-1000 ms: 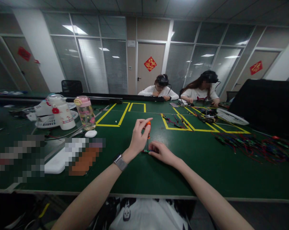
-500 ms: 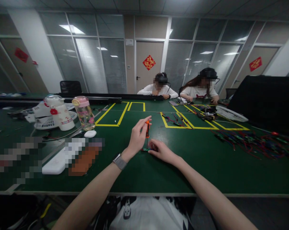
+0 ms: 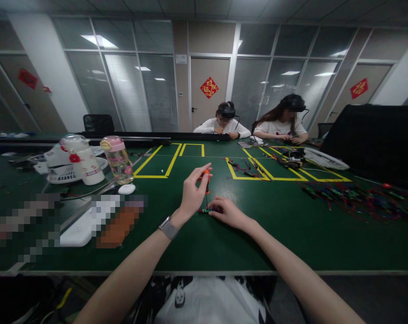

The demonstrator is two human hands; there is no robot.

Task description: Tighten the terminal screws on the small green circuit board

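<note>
My left hand (image 3: 194,186) is closed around the orange-and-black handle of a screwdriver (image 3: 207,175), which stands nearly upright. Its thin shaft points down at a small green circuit board (image 3: 205,211) on the table; whether the tip sits in a screw is too small to tell. The fingers of my right hand (image 3: 229,212) pinch the board's right end, where dark and red wires show partly behind them. A watch with a grey band is on my left wrist.
Wired boards (image 3: 246,168) lie inside yellow tape outlines, and a larger heap of them (image 3: 359,202) is at the right. A pink-lidded bottle (image 3: 118,162), a white jug (image 3: 89,164) and a white oval case (image 3: 126,189) stand left. Two people sit across the green table (image 3: 156,252).
The screwdriver's handle has turned and tilted slightly in my left hand. My right hand stays at the board. Across the table, one person's hands have drawn together.
</note>
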